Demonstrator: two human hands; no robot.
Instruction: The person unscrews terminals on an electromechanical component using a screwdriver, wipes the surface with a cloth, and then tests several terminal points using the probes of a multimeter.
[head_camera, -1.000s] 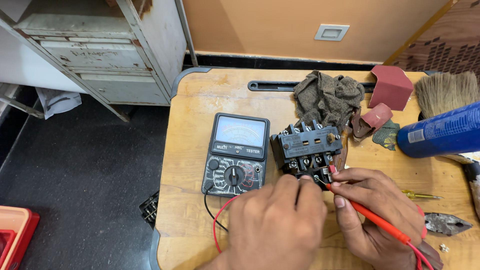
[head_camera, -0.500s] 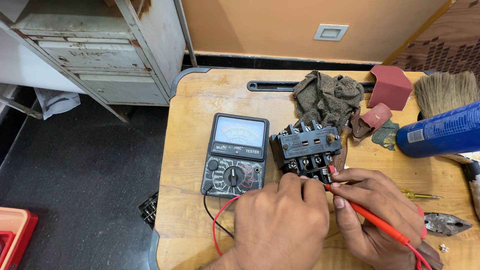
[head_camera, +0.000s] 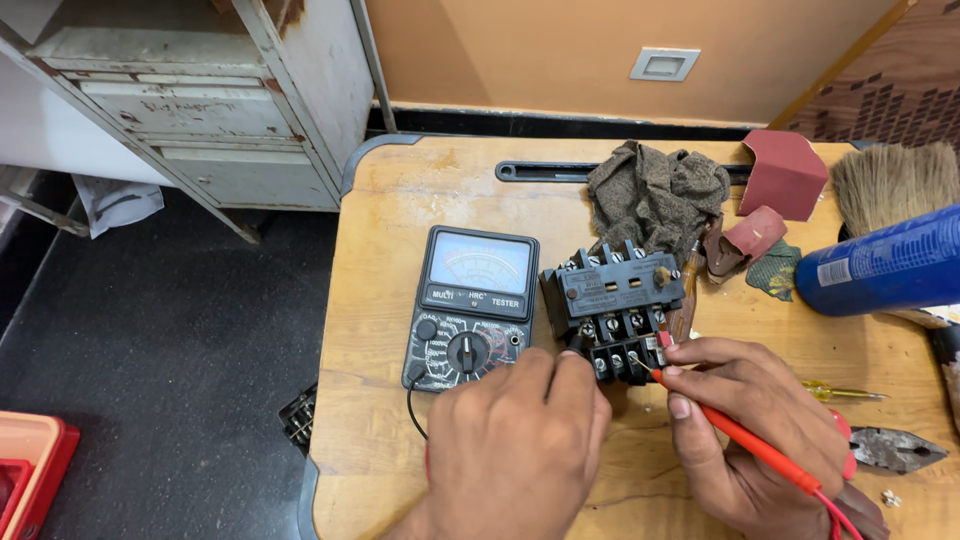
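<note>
Touching hands (head_camera: 640, 440), black contactor (head_camera: 615, 310).

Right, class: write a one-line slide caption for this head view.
Right hand presses a red probe to a black contactor, left hand alongside, beside an analog multimeter.

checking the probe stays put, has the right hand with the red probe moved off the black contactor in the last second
No. The right hand keeps the red probe tip at the same front corner of the black contactor, beside the multimeter.

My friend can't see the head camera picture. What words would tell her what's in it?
Two hands press test probes against a black electrical switch block on a wooden table; the right hand holds a red probe. The left hand sits beside a black dial meter, with a rag behind.
</note>
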